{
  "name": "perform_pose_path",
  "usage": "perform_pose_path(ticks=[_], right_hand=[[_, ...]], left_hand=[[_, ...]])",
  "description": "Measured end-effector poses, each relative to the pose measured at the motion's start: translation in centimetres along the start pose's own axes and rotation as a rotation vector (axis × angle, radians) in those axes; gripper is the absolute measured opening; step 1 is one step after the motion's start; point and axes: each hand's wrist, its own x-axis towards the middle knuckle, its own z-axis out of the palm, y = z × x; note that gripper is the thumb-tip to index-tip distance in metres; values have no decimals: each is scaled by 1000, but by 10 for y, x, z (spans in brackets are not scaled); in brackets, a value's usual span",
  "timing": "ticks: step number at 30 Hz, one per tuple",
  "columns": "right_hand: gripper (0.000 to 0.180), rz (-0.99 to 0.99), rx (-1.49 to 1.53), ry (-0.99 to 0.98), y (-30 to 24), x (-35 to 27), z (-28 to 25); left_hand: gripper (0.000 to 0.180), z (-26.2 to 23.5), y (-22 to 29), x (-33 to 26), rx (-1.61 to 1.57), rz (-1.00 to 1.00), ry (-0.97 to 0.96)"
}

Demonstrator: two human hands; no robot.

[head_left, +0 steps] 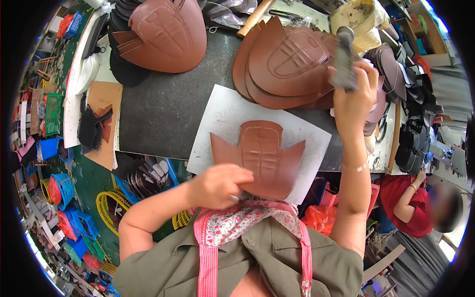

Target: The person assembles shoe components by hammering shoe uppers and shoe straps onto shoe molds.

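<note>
A brown leather shoe upper piece (261,153) with stitched lines and pressed ridges lies flat on a white sheet (210,128) in front of me. My left hand (221,185) is closed, slightly blurred, over the piece's lower left edge; whatever its fingers hold is hidden. My right hand (357,94) is raised at the right beside a stack of similar brown uppers (292,62). Its fingers are wrapped round a dark grey tool (345,62) with a rounded end; motion blur hides the tool's exact kind.
More brown uppers (168,37) are piled at the back left. A wooden handle (256,19) and a stained whitish container (360,20) stand at the back. Brown cardboard (106,94) with dark scraps lies left. Baskets hold parts below. Another person in a red top (405,205) is at the right.
</note>
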Motion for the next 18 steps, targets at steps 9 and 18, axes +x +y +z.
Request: perform_pose_path(ticks=[9, 18], right_hand=[[17, 214, 512, -765, -51, -99, -72], [26, 282, 537, -807, -52, -118, -69]], left_hand=[[16, -8, 0, 36, -229, -556, 250], [9, -2, -36, 54, -436, -743, 302]])
